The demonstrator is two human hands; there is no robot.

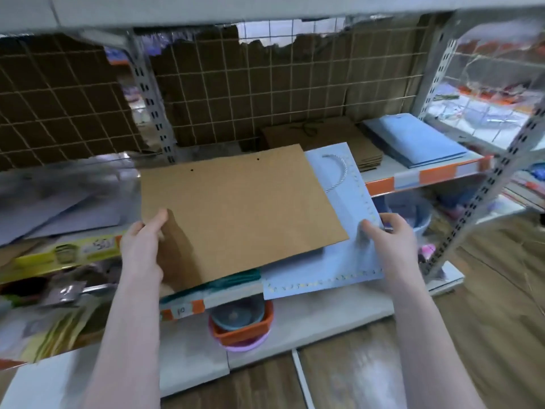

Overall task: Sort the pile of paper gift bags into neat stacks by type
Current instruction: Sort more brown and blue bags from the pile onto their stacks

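Shelf (pixel 383 169) — brown stack (pixel 324 137) (blurry, perhaps bags).

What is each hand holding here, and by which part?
Left hand holds the brown bag by its left edge; right hand holds the blue bag by its right edge.

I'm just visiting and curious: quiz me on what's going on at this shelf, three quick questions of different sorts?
1. True or false: the left hand grips the brown bag.
2. Which bag lies under the brown one? A) blue bag with cord handle B) red bag C) black bag
3. Fill in: at the back of the shelf, a stack of brown bags sits to the ____ of the stack of blue bags.

Key: 1 true. 2 A, the blue bag, held by the right hand. 3 left.
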